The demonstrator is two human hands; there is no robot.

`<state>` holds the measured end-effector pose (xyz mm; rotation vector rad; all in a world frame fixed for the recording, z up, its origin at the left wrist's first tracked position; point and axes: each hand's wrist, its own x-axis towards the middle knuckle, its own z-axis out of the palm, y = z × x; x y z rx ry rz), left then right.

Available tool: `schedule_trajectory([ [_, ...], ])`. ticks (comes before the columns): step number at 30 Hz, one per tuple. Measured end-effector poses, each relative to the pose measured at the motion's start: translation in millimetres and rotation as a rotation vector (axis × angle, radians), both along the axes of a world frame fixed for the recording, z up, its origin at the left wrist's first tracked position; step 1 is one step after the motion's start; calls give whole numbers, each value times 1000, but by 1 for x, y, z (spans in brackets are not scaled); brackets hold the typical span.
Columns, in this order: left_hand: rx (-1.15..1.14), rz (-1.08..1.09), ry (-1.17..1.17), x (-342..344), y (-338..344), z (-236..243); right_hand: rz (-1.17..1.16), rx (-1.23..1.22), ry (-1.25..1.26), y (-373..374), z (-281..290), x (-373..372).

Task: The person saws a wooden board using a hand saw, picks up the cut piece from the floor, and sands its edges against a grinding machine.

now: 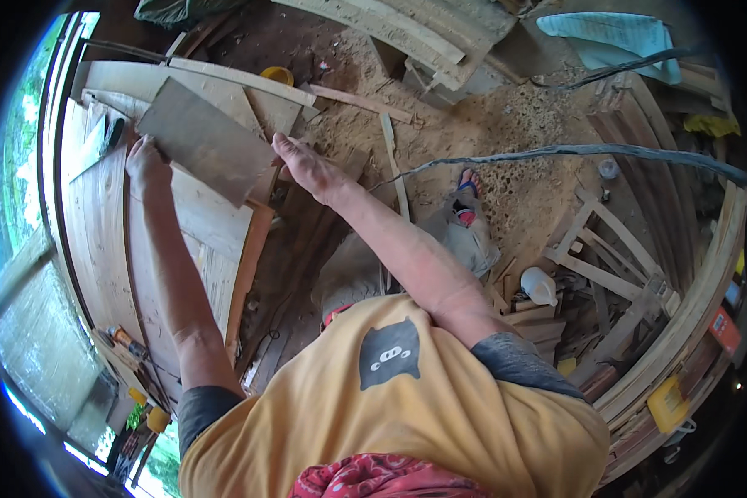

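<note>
Hands (148, 164) (305, 166) gripping grey board (206, 139) ends.

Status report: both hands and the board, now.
Left hand gripping the grey board at its left edge. Right hand on its right end. Board held flat over the workbench. Nothing in the way.

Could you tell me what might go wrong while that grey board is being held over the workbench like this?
1. The left hand and right hand grip the grey board only at its ends, so it may tip or slip onto the stacked planks.
2. Bare hands on rough edges risk splinters.
3. Sawdust and the loose cable on the floor could cause a slip or trip.
</note>
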<state>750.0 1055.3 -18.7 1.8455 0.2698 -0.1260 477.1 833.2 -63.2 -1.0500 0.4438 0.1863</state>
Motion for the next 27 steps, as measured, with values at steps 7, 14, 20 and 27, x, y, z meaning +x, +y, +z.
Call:
schedule_trajectory([
  [7,-50,-338,83,-120,-47,3,-9,103,16,-21,13,-108],
  [14,493,-432,-674,-135,6,1,-94,-154,390,-47,27,-287],
  [20,591,-531,-669,-98,29,-22,-166,-734,344,-25,-109,-190],
  [27,803,-489,-554,-77,15,-27,-200,-1204,179,-30,-307,1],
])
